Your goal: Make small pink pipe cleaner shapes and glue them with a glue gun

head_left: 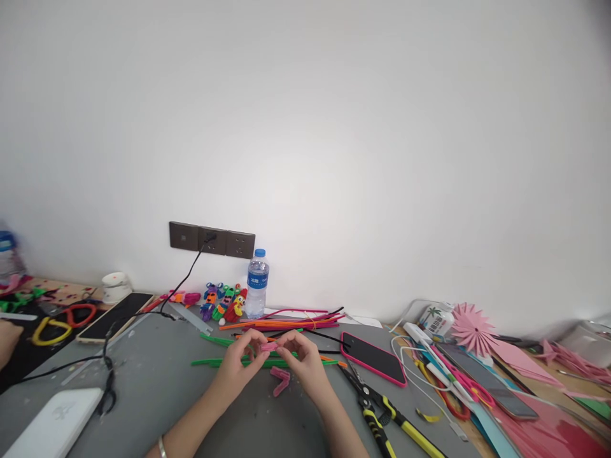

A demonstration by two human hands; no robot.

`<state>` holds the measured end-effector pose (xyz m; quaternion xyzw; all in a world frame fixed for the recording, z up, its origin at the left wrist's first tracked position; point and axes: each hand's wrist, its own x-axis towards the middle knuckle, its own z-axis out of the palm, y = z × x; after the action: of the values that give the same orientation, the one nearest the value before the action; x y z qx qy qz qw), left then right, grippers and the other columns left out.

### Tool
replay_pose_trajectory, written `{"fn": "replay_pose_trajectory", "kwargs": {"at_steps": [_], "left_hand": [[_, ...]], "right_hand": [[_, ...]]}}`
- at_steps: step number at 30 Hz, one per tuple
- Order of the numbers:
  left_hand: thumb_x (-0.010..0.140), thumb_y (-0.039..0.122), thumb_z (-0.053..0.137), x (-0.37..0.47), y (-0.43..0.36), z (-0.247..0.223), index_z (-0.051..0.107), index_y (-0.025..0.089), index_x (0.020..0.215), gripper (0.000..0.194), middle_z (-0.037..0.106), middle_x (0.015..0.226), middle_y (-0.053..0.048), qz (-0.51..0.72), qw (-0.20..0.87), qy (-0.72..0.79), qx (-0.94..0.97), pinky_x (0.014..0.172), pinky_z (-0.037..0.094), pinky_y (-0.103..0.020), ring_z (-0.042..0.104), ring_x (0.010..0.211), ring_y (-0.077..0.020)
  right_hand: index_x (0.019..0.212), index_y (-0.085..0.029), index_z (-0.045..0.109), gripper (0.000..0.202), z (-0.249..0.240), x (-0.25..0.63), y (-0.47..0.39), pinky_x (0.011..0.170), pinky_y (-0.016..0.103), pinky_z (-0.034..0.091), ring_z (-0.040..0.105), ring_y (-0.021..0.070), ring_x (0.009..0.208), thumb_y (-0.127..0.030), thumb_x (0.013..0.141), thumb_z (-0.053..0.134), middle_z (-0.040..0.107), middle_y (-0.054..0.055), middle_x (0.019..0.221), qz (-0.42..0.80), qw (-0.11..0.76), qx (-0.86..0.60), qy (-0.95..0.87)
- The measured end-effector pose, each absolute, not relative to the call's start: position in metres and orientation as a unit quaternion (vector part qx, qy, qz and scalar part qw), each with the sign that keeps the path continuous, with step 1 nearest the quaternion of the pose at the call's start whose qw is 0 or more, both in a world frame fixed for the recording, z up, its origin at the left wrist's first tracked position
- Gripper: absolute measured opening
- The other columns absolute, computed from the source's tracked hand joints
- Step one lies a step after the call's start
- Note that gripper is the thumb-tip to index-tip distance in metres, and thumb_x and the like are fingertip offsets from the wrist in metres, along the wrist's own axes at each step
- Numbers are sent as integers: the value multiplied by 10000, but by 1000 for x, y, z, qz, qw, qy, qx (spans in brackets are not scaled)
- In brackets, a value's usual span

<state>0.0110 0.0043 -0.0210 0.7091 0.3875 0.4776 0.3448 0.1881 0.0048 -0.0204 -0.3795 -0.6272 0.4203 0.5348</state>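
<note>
Between the fingertips of both hands is a small pink fuzzy piece (269, 347). My left hand (243, 359) pinches its left end, thumb and forefinger together. At its right end, the thumb and forefinger of my right hand (300, 356) are closed on it. Just below the fingers, a bent pink fuzzy piece (280, 381) lies on the grey mat (258, 420). Green pipe cleaners (205, 362) pass behind my hands, partly hidden by them. Farther back rests a bundle of orange, red and dark pipe cleaners (305, 322).
Yellow-black pliers (382, 413) and a pink-cased phone (373, 358) lie right. A water bottle (257, 286) and small fuzzy figures (224, 302) stand by the wall. A white power bank (55, 423) and cable sit left. Another person's hand (8, 340) shows far left.
</note>
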Motion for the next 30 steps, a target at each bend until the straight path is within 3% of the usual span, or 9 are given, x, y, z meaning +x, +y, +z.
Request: {"fn": "replay_pose_trajectory", "kwargs": {"at_steps": [11, 21, 30], "left_hand": [[856, 316, 532, 10, 5, -16, 587, 204, 826, 129, 593, 760, -10, 485, 329, 387, 712, 525, 418, -202, 572, 660, -150], [821, 263, 551, 9, 7, -20, 601, 195, 810, 85, 628, 782, -19, 510, 318, 378, 704, 579, 474, -219, 591, 661, -152], [849, 335, 538, 5, 9, -24, 589, 195, 891, 155, 617, 846, -27, 497, 351, 385, 694, 647, 494, -239, 598, 750, -168]], "right_hand": [[785, -178, 653, 242, -17, 189, 4, 677, 340, 499, 569, 175, 700, -417, 772, 687, 634, 24, 757, 445, 530, -379, -614], [800, -180, 641, 226, -17, 189, 4, 653, 301, 467, 538, 155, 676, -406, 811, 646, 611, 13, 743, 421, 520, -369, -645], [810, -181, 613, 216, -15, 185, 0, 618, 285, 456, 508, 137, 647, -396, 823, 624, 562, -9, 720, 405, 514, -377, -656]]}}
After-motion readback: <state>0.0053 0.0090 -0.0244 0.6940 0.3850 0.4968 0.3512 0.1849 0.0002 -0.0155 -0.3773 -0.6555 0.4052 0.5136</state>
